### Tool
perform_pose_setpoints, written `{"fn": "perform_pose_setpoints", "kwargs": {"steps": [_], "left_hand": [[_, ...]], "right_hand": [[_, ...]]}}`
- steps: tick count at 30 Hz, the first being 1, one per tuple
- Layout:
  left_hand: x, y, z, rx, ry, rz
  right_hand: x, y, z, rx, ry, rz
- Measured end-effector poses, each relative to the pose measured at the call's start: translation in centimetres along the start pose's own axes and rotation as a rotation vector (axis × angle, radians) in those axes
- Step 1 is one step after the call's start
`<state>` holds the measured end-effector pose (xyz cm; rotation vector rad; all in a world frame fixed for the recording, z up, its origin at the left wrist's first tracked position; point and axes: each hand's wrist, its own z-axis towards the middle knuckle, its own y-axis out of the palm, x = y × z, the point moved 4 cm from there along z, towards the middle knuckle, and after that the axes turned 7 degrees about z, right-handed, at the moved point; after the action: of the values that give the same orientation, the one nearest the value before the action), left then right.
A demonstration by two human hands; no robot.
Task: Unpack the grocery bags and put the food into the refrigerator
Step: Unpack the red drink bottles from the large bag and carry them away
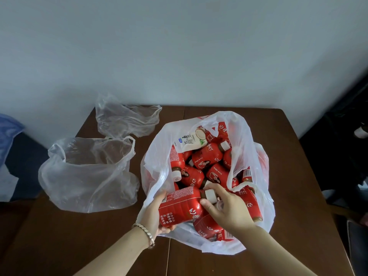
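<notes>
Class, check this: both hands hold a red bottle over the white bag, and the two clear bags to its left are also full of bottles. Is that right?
Not quite. In the head view both clear bags look empty. The rest holds: left hand and right hand hold a red bottle over the white bag.

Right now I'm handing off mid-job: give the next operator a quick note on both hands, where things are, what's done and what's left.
Left hand: grip around the body of a red bottle at the mouth of the white bag.
Right hand: fingers at that same bottle's white cap end.
White bag sits on the brown table, still packed with red bottles plus one white carton at the far side.
Two clear bags lie empty to the left.
Left: lift this bottle out, then the rest. No refrigerator in view.
</notes>
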<state>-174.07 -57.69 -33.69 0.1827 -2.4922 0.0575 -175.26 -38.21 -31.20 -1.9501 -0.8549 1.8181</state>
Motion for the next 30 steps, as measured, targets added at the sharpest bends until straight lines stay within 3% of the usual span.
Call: {"fn": "perform_pose_setpoints", "kwargs": {"steps": [4, 7, 14, 16, 19, 21, 24, 28, 30], "left_hand": [[0.3, 0.6, -0.7, 0.015, -0.036, -0.023], [1.2, 1.1, -1.0, 0.097, 0.028, 0.169], [6.8, 5.5, -2.9, 0.301, 0.86, 1.425], [7.1, 7.3, -0.8, 0.292, 0.872, 1.858], [7.7, 8.2, 2.4, 0.309, 0.725, 2.347], [7.6, 8.0, 3.7, 0.343, 0.642, 2.465], [7.3, 8.3, 4.2, 0.313, 0.708, 2.481], [9.7, 8.3, 1.8, 0.398, 0.923, 2.15], [10.8, 7.6, 0.5, 0.385, 0.914, 2.018]], "right_hand": [[0.2, -0.4, 0.4, -0.112, 0.105, 0.098], [-0.3, -1.0, -0.4, -0.093, 0.122, 0.017], [-0.6, -3.7, -2.5, 0.106, 0.155, -0.108], [-0.2, -3.9, -2.6, 0.111, 0.2, -0.135], [0.0, -4.1, -2.4, 0.143, 0.261, -0.128], [0.0, -4.2, -2.2, 0.157, 0.285, -0.123], [-0.1, -4.2, -1.9, 0.182, 0.287, -0.124], [0.1, -3.8, -1.6, 0.176, 0.284, -0.135], [0.3, -3.6, -1.5, 0.174, 0.285, -0.129]]}}
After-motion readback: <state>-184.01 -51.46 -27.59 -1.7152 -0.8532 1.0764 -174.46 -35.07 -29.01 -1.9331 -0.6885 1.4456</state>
